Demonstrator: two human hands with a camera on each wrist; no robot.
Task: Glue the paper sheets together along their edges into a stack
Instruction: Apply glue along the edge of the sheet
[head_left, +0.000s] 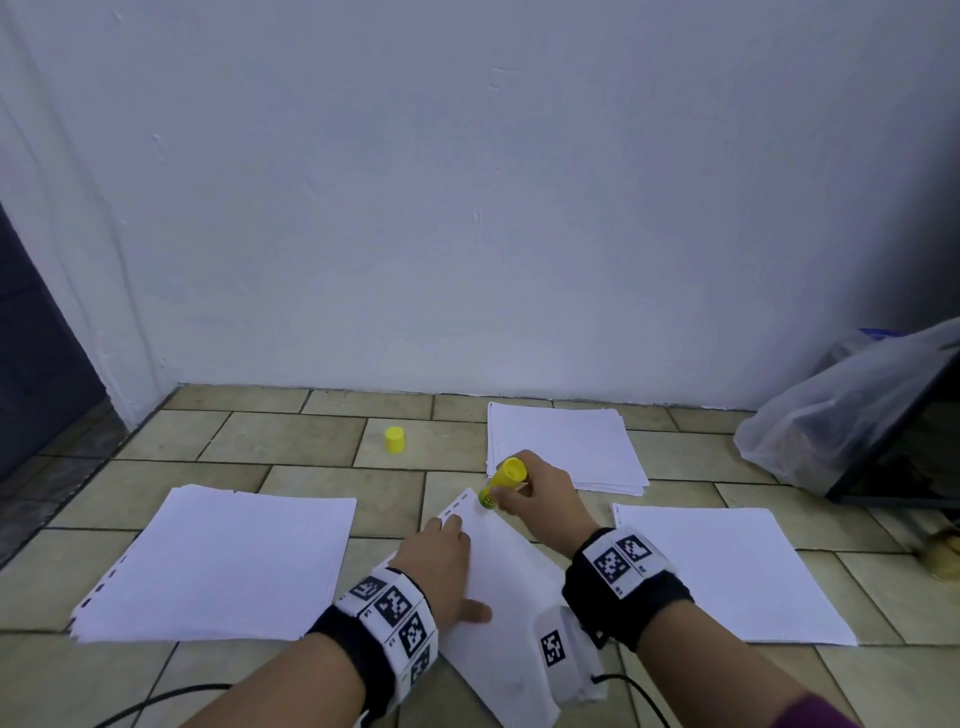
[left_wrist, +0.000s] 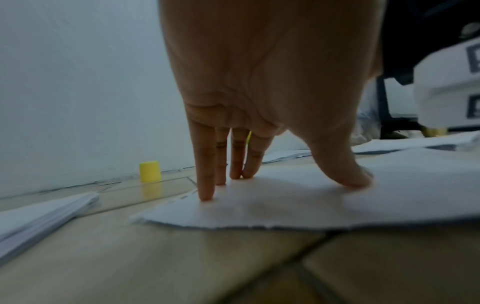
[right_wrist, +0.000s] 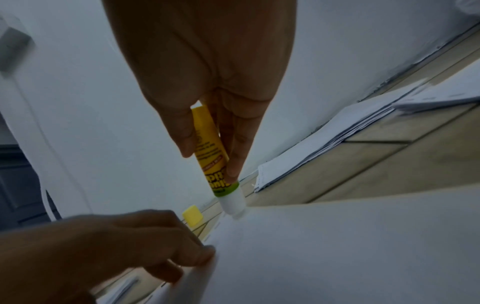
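A white paper sheet (head_left: 511, 582) lies at an angle on the tiled floor between my arms. My left hand (head_left: 441, 556) presses flat on it, fingers straight and thumb spread, as the left wrist view shows with the fingers (left_wrist: 206, 181) on the sheet (left_wrist: 285, 201). My right hand (head_left: 540, 493) grips a yellow glue stick (head_left: 501, 480), tilted with its white tip down at the sheet's far corner. In the right wrist view the glue stick (right_wrist: 211, 152) touches the sheet (right_wrist: 337, 246) with its tip. The yellow cap (head_left: 395, 439) stands apart on the floor.
Paper stacks lie on the floor: one at left (head_left: 218, 561), one at right (head_left: 727, 571), one at the back (head_left: 563, 444). A clear plastic bag (head_left: 841, 410) and a dark frame sit at far right. A white wall (head_left: 467, 208) closes the back. Cables trail near my arms.
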